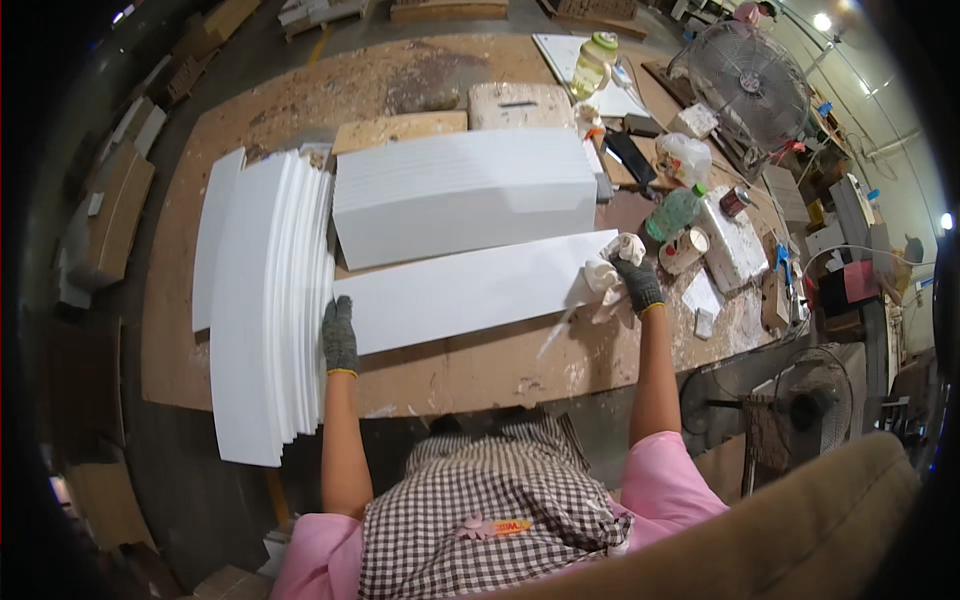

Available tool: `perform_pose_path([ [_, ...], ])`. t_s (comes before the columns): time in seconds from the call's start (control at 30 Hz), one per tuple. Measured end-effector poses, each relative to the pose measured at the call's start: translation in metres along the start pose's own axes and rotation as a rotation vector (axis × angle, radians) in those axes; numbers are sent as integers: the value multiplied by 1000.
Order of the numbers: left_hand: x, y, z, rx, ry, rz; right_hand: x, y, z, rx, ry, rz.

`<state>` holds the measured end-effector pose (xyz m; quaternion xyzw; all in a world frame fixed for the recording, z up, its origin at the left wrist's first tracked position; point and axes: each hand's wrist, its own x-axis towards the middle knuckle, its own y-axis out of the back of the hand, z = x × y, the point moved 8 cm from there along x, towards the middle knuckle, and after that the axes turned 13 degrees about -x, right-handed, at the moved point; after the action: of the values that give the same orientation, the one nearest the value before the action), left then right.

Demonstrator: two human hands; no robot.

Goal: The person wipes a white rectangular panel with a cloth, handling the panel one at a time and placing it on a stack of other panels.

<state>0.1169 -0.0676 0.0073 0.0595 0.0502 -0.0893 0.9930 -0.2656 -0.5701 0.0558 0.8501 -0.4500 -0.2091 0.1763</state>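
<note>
A long white board (480,287) lies across the table in front of me, its right end slightly raised to the far side. My left hand (340,338), in a dark grey glove, rests at the board's left end with fingers stretched out. Just left of it leans a stack of white boards (245,320), set lengthwise and overhanging the near edge. My right hand (640,282), gloved alike, is closed on a crumpled white cloth (603,278) at the board's right end. Beyond the single board sits another stack of white boards (465,195).
The brown worktable (500,375) is paint-spattered. To the right stand a green bottle (675,212), a white tub (684,250), a can (735,201) and a white block (735,240). Farther back are a yellow-green jug (594,65) and a large fan (748,85).
</note>
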Motion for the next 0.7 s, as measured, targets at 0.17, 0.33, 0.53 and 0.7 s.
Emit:
perform_pose_path([
  [0.17, -70, 14, -82, -265, 469, -33, -40, 38, 53, -533, 116, 10],
  [0.33, -90, 6, -82, -386, 653, -118, -48, 53, 60, -443, -33, 267],
  [0.53, -85, 15, -83, -174, 701, -153, -138, -196, -66, -857, 177, -67],
  [0.7, -76, 14, -84, -348, 565, -197, -236, -332, -156, -884, 1159, -215],
])
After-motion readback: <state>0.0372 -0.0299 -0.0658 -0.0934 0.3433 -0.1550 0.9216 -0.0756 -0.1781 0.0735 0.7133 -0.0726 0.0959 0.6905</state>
